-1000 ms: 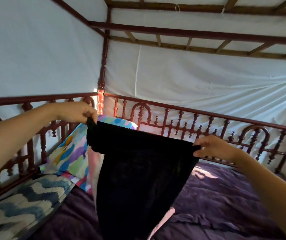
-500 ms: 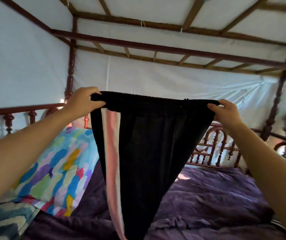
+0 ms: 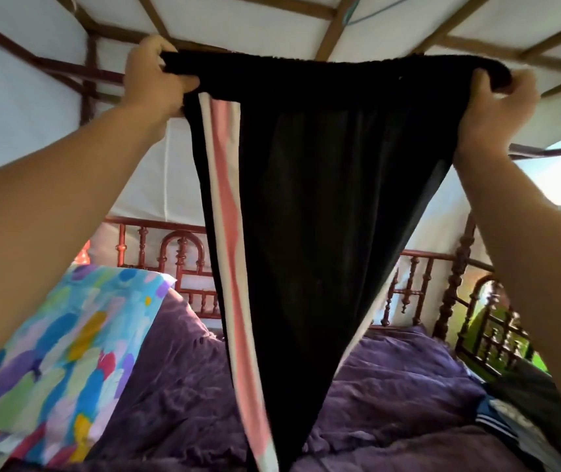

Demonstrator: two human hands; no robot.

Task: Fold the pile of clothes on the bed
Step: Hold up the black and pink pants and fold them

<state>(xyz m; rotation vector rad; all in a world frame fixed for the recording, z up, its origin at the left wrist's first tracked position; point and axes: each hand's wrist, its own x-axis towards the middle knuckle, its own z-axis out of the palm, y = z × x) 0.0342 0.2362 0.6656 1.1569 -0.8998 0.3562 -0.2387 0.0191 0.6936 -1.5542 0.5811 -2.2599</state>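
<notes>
A multicoloured pillow (image 3: 68,352) lies at the far left, leaning on the purple bedspread (image 3: 408,386). Above it, the left hand (image 3: 156,80) is raised high, its fingers curled round the left end of the waistband of the black trousers (image 3: 323,199), clenching the fabric. The trousers hang in the air between both hands, waistband stretched level near the canopy frame (image 3: 336,32), the legs tapering down toward the bedspread at the lower centre. A pink stripe (image 3: 228,199) edged in white runs down the garment's left side. Behind the trousers, the red wooden bed rail (image 3: 177,247) crosses the far side of the bed. The right hand (image 3: 496,107) grasps the right end of the waistband, fingers wrapped over the bunched edge. At the lower right, a heap of dark clothes (image 3: 527,396) lies on the bed.
</notes>
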